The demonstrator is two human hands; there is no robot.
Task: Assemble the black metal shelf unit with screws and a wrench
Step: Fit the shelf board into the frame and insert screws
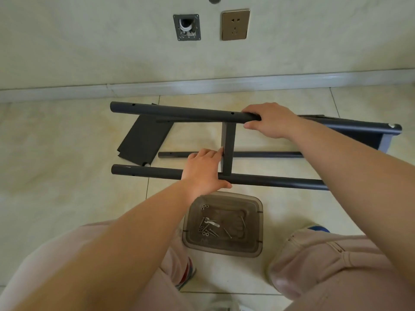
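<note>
Here, on the tiled floor: a loose black shelf panel point(140, 142) lying flat at far left, half under the upper tube point(179, 112). Left hand point(205, 171) gripping the lower tube point(269, 181) beside the short upright crossbar point(228, 149). Below, a clear tray point(258, 232) holding screws point(207, 231). Right hand point(272, 120) wrapped around the upper tube.
</note>
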